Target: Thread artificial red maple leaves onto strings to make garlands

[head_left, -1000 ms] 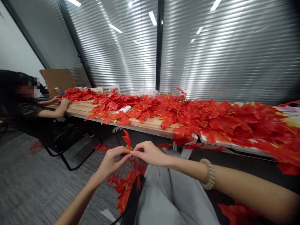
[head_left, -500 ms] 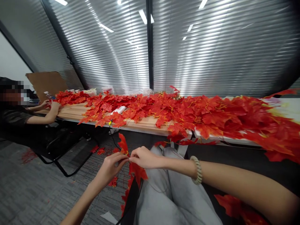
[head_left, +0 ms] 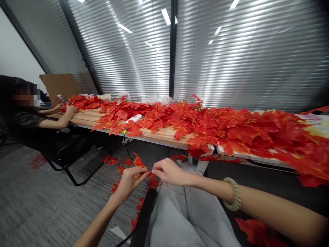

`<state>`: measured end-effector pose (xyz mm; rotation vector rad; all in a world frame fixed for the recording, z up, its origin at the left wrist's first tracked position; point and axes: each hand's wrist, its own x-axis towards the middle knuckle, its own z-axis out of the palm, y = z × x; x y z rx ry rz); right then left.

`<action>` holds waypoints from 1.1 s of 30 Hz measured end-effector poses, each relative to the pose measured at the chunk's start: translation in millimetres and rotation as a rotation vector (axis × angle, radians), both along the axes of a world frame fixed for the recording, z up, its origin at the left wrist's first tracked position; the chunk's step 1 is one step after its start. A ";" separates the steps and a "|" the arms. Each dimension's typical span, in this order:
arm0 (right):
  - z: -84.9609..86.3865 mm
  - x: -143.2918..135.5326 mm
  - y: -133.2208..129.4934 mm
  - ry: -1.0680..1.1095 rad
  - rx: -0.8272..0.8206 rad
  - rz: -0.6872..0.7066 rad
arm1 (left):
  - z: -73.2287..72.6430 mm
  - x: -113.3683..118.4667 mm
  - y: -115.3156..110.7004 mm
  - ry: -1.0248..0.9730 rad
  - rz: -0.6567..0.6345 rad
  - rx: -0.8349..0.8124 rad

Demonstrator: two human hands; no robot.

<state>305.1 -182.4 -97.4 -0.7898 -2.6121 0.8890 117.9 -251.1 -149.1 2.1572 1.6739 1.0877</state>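
A red leaf garland [head_left: 140, 163], judged light, limp and easily torn, is pinched above the lap between the left hand [head_left: 130, 180] and right hand [head_left: 168, 171], and is best gripped at its thin stem rather than the leaves.

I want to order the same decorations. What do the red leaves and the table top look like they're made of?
The red leaves look like artificial fabric or thin plastic: uniform colour, slight sheen, yellowish moulded veins. The table top looks like pale wood or wood-look laminate, with lengthwise grain and a matte finish.
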 end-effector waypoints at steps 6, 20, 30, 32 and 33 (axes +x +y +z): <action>-3.7 0.4 1.4 -0.039 0.059 0.016 | -5.1 -0.4 -1.9 -0.035 -0.017 -0.033; 20.9 34.3 16.8 0.074 0.030 -0.075 | -29.3 -18.8 -7.9 -0.096 0.136 0.017; 47.3 35.1 9.9 0.116 0.011 -0.026 | -77.0 -28.3 5.9 -0.017 0.136 -0.047; 60.0 43.2 10.7 0.108 0.038 -0.038 | -93.8 -48.4 2.3 -0.007 0.187 -0.097; 66.9 47.4 11.1 0.112 0.062 -0.043 | -102.1 -57.8 0.5 -0.006 0.209 -0.113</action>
